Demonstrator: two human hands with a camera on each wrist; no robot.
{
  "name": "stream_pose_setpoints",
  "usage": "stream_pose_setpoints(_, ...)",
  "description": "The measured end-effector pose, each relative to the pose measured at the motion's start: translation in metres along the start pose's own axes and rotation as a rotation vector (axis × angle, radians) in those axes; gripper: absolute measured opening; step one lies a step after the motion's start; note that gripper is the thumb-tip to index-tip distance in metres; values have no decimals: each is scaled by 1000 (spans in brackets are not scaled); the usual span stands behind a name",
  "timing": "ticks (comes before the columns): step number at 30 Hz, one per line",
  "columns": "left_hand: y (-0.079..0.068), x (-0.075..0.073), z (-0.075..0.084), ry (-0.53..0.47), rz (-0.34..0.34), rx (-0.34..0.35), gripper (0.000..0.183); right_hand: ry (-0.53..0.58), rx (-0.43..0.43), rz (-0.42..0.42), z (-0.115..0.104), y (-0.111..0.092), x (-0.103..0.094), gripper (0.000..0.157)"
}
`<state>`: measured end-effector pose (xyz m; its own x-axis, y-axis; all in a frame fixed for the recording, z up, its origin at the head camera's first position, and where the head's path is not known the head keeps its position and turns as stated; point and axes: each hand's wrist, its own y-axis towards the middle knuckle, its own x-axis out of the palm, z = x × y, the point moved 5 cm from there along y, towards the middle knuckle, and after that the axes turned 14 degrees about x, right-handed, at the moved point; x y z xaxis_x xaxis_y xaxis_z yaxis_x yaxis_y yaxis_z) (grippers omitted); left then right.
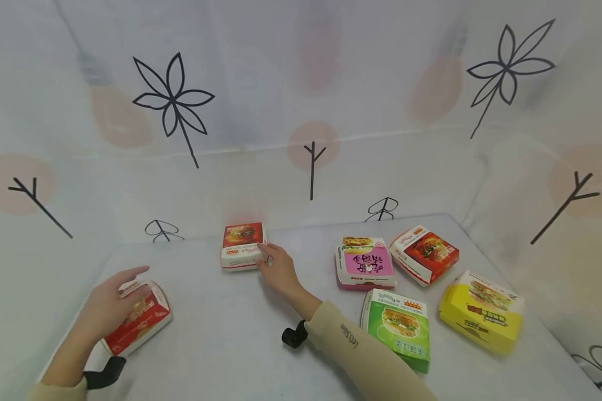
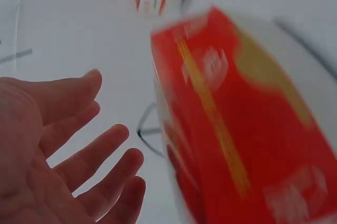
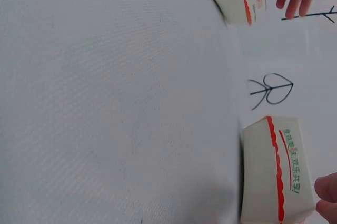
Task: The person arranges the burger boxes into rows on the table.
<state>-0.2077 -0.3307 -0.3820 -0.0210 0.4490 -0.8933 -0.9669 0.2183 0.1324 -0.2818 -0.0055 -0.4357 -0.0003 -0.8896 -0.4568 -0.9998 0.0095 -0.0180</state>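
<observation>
Red and white, a burger box sits left of the head view's centre; the right hand reaches its right edge, whether gripping I cannot tell; at lower left, the left hand spreads its fingers wide beside another red box

We see a light tan left sleeve and a matching right sleeve with small dark letters. By the left one is a bent black piece; by the right one, a stubby black block.
</observation>
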Motion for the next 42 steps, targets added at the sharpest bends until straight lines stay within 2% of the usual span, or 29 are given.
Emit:
stream_pose_setpoints(4,-14,-10,-35,-7,-46,-84,74,5,-7,3,1,0,0,43)
stream_pose_setpoints(8,-25,-10,-61,-70,-83,-151,82,1,-9,1,1,0,0,42)
stream_pose_setpoints(11,-31,-4,-73,-123,-113,-185,89,1,-5,-4,1,0,1,42)
stream_pose_setpoints(14,-35,3,-77,-178,-117,-199,92,3,-3,-4,1,0,0,42)
stream_pose_setpoints(22,-38,15,-71,-224,-77,-206,91,7,13,7,4,2,-1,44)
stream_pose_setpoints(28,-38,27,-61,-303,-73,-212,90,17,34,17,3,-2,-3,44)
stream_pose_setpoints(35,-31,41,-41,-291,-54,-135,81,27,74,28,3,-8,-5,45)
stream_pose_setpoints(42,-20,55,-8,-281,-28,-10,70,45,66,-1,2,-20,-6,46)
